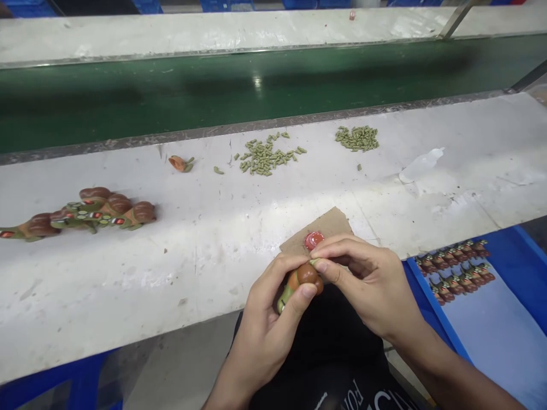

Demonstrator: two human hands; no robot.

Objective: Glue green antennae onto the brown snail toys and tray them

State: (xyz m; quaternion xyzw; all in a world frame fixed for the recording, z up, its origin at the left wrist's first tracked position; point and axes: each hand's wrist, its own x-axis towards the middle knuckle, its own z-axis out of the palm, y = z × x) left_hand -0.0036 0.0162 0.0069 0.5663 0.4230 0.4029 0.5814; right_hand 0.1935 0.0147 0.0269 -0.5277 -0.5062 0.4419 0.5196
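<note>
Left hand: the left hand [267, 319] is wrapped around a small brown-and-green snail toy [301, 280], thumb pressed on its side, fingers curled behind it, just off the near edge of the white bench [205, 250].
Right hand: the right hand [371, 285] meets the left at the toy; its thumb and forefinger pinch a small green peg [315, 262] against the top of the brown shell.
Toy position: held in the air above the person's lap, below the cardboard scrap [331, 228].
Cardboard scrap: lies on the near edge of the bench, touching the fingers, with a red cap [313, 240] resting on it.
Finished pile: a cluster of similar snail toys [85, 213] lies at the left of the bench, well apart from the hands.
Green pegs: two loose heaps, one mid-bench [267, 155] and one further right [358, 138], near the far edge.
Stray piece: an orange-brown part [179, 163] lies alone left of the heaps.
Blue tray: a blue tray [527, 262] at the right, below the bench, holds rows of snail toys [459, 267].
Conveyor: a green belt [256, 85] runs behind the bench.
</note>
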